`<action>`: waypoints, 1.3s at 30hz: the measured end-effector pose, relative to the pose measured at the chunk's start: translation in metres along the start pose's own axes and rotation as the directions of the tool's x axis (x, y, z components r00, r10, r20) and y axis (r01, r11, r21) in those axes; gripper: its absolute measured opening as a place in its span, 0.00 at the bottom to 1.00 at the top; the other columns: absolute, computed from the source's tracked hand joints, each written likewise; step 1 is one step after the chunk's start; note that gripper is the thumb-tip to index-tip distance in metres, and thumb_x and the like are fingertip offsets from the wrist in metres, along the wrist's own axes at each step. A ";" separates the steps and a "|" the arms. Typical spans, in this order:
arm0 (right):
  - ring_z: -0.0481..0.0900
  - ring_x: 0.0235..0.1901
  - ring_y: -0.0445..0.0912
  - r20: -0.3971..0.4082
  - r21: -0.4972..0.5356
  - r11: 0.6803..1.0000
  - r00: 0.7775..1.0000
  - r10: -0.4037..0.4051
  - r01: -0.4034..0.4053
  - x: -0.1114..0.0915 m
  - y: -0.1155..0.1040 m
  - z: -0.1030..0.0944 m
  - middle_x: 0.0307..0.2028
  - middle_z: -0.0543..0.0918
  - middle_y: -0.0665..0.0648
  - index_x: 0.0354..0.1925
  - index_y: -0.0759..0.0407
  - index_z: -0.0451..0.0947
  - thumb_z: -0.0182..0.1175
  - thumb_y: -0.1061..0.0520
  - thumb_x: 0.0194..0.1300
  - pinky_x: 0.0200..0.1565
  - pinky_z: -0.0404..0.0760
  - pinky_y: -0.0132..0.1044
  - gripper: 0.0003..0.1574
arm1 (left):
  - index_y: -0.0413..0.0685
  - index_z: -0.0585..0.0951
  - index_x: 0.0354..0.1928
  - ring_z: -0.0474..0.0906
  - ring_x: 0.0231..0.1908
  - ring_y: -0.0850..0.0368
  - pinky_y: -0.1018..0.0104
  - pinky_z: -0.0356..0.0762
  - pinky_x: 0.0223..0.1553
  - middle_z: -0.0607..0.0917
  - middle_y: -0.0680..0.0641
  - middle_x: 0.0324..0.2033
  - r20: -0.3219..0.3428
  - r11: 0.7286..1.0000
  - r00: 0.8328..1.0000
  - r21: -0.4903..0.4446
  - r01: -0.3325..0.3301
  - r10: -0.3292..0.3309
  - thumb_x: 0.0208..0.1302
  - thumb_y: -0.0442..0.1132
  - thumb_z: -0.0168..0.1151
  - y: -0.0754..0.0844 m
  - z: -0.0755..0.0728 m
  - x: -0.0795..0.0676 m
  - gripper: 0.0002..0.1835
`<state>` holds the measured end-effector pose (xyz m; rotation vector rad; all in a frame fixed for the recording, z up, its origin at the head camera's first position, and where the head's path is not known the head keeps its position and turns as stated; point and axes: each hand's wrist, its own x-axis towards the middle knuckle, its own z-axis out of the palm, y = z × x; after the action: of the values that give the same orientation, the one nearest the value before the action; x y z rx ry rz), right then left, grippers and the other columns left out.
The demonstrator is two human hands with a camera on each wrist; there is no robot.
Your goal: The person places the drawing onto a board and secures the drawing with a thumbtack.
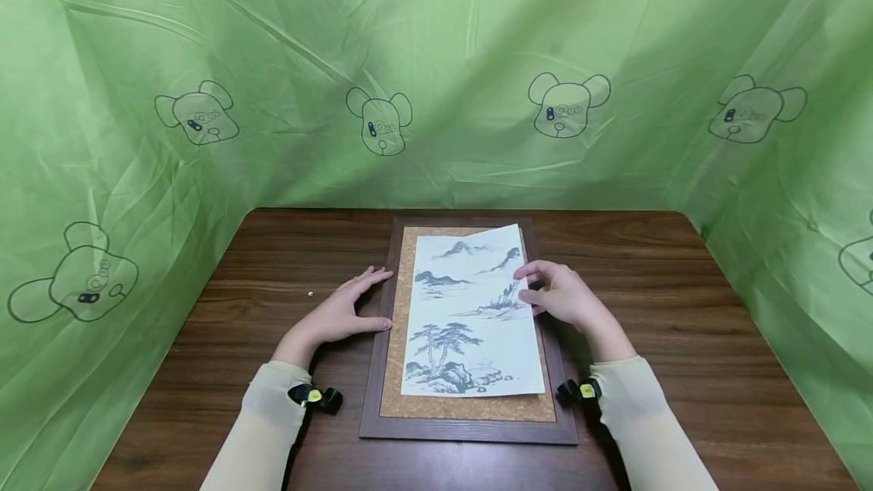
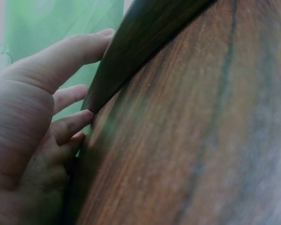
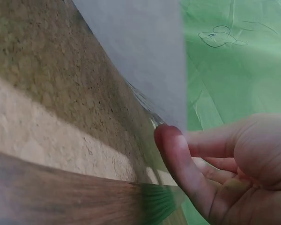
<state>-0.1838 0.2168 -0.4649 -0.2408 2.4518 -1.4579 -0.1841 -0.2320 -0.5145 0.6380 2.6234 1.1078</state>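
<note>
While one grip (image 1: 339, 314) touches one frame (image 1: 470, 431), another (image 1: 563, 295) pinches one sheet (image 1: 464, 309).

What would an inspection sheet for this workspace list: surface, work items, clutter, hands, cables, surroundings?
Surface: dark brown wood-grain table.
Work items: white rectangular paper sheet with grey landscape print, over tan cork board inside dark brown wood-look rectangular frame; sheet's right edge partly raised.
Clutter: tiny pale speck left of frame.
Hands: left hand touches frame's left side; right hand holds sheet's right edge.
Cables: nothing seen.
Surroundings: light green fabric curtain with bear-head outlines.
</note>
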 end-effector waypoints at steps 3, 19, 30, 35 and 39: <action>0.88 0.31 0.50 0.017 -0.009 1.000 1.000 0.003 -0.003 -0.001 0.000 0.000 0.52 0.82 0.68 0.56 0.66 0.84 0.69 0.66 0.74 0.37 0.91 0.44 0.14 | 0.64 0.65 0.86 0.47 0.86 0.37 0.26 0.47 0.79 0.57 0.43 0.86 0.001 1.000 1.000 0.007 -0.002 0.002 0.63 0.63 0.80 -0.001 0.001 0.001 0.52; 0.89 0.31 0.51 0.046 -0.014 0.998 0.997 0.057 -0.057 -0.001 0.003 0.002 0.45 0.82 0.64 0.53 0.65 0.84 0.73 0.67 0.70 0.35 0.92 0.43 0.15 | 0.64 0.66 0.86 0.46 0.86 0.36 0.27 0.46 0.80 0.57 0.43 0.86 0.001 1.000 1.000 0.003 -0.002 0.002 0.63 0.63 0.80 -0.001 0.001 0.001 0.52; 0.88 0.29 0.50 0.026 -0.016 0.999 0.998 0.048 -0.048 0.001 0.005 0.004 0.44 0.81 0.64 0.53 0.67 0.84 0.73 0.68 0.70 0.35 0.92 0.42 0.15 | 0.64 0.66 0.85 0.47 0.85 0.34 0.24 0.49 0.78 0.56 0.42 0.86 0.000 1.000 1.000 0.005 0.009 -0.009 0.63 0.63 0.80 0.001 0.000 0.001 0.52; 0.89 0.29 0.50 0.022 -0.027 0.998 0.998 0.052 -0.051 0.001 0.005 0.005 0.43 0.81 0.63 0.53 0.65 0.84 0.73 0.67 0.70 0.35 0.91 0.42 0.14 | 0.64 0.66 0.85 0.47 0.85 0.35 0.24 0.49 0.78 0.56 0.42 0.86 -0.001 1.000 1.000 0.005 0.009 -0.009 0.63 0.63 0.80 0.001 0.000 0.000 0.52; 0.89 0.29 0.50 0.023 -0.032 0.998 0.999 0.048 -0.048 0.001 0.006 0.005 0.43 0.81 0.63 0.53 0.66 0.84 0.73 0.67 0.70 0.35 0.91 0.42 0.14 | 0.63 0.66 0.85 0.47 0.85 0.36 0.25 0.48 0.78 0.57 0.42 0.86 -0.003 1.000 1.000 0.008 0.008 -0.008 0.63 0.63 0.80 0.001 0.001 0.001 0.52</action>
<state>-0.1833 0.2146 -0.4726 -0.2027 2.4461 -1.3901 -0.1842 -0.2310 -0.5145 0.6270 2.6320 1.0970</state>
